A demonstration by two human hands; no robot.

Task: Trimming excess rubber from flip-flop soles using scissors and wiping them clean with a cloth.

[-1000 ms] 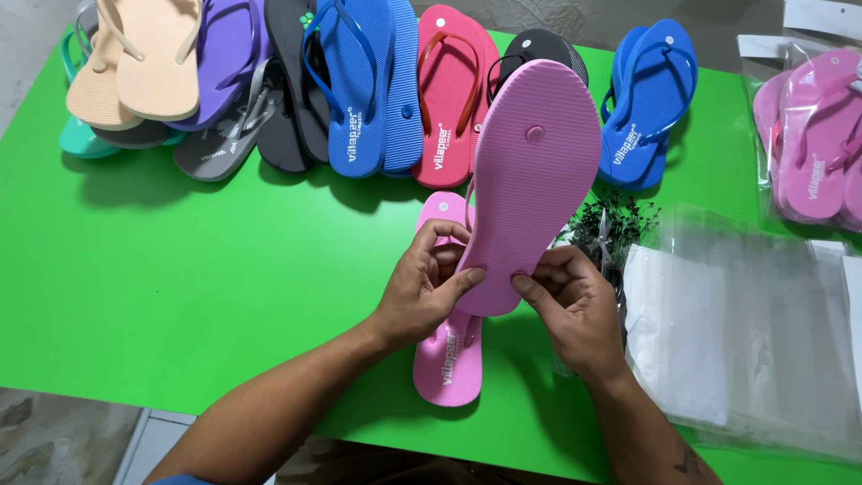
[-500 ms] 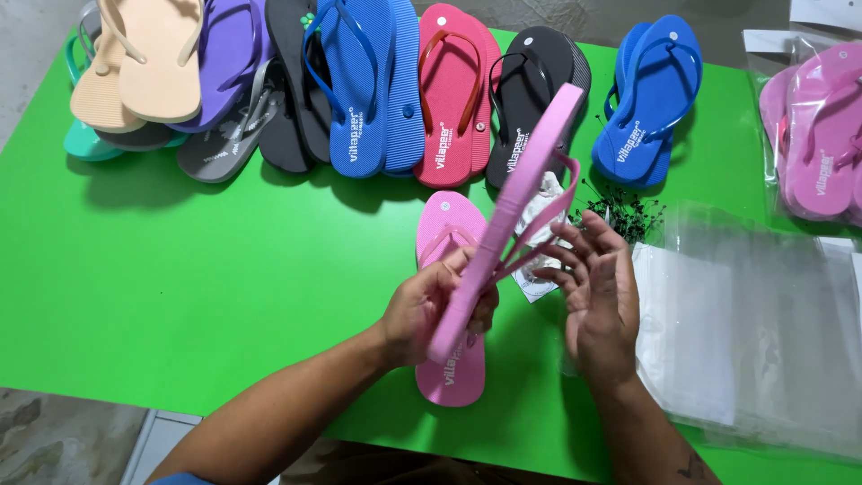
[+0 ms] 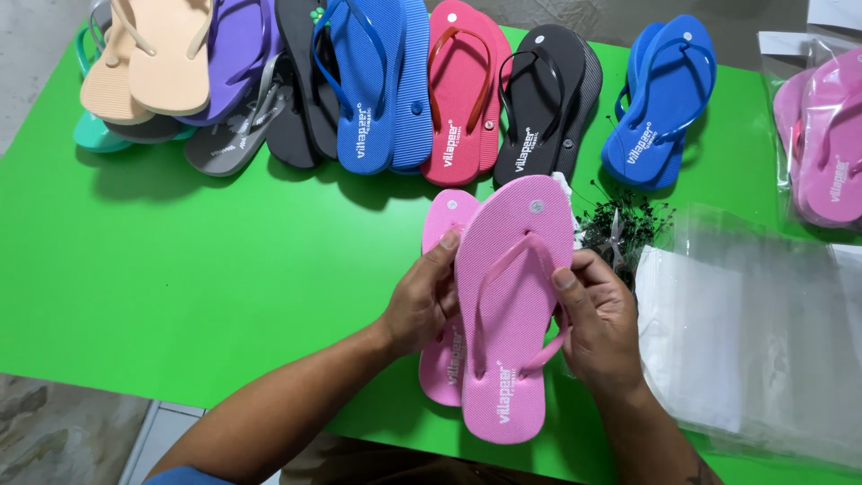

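Observation:
I hold a pink flip-flop (image 3: pixel 512 305) strap side up, between both hands above the green table (image 3: pixel 206 269). My left hand (image 3: pixel 422 301) grips its left edge with the thumb on top. My right hand (image 3: pixel 597 323) clasps its right edge, fingers near the strap. A second pink flip-flop (image 3: pixel 446 224) lies flat on the table under the held one, mostly hidden by it and by my left hand.
Rows of flip-flops line the table's far edge: beige (image 3: pixel 148 54), purple (image 3: pixel 238 45), grey (image 3: pixel 233 135), blue (image 3: pixel 377 81), red (image 3: pixel 462 99), black (image 3: pixel 543 103), another blue pair (image 3: pixel 660 99). Clear plastic bags (image 3: pixel 754 332) lie right; bagged pink flip-flops (image 3: pixel 826 135) far right. Small black tag fasteners (image 3: pixel 624 224) are heaped nearby.
The pink flip-flop was sole side toward me, then turned on edge; now it faces strap side up, lower and flatter, with both hands on its sides.

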